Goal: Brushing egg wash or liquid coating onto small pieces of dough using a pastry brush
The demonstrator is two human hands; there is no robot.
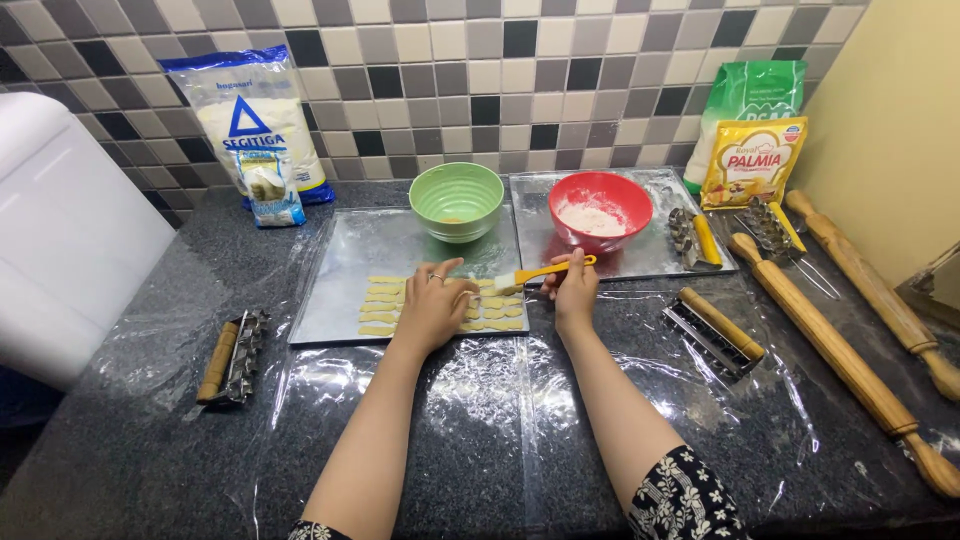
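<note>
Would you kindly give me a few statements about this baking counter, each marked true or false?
1. The right hand holds a yellow-handled pastry brush. True.
2. The red bowl is empty. False: it holds white flour.
3. The left hand rests over the pale dough strips on the left baking tray. True.
4. The green bowl stands on the bare counter. False: it sits at the tray's far edge.
5. Two wooden rolling pins lie left of the trays. False: they lie to the right.
</note>
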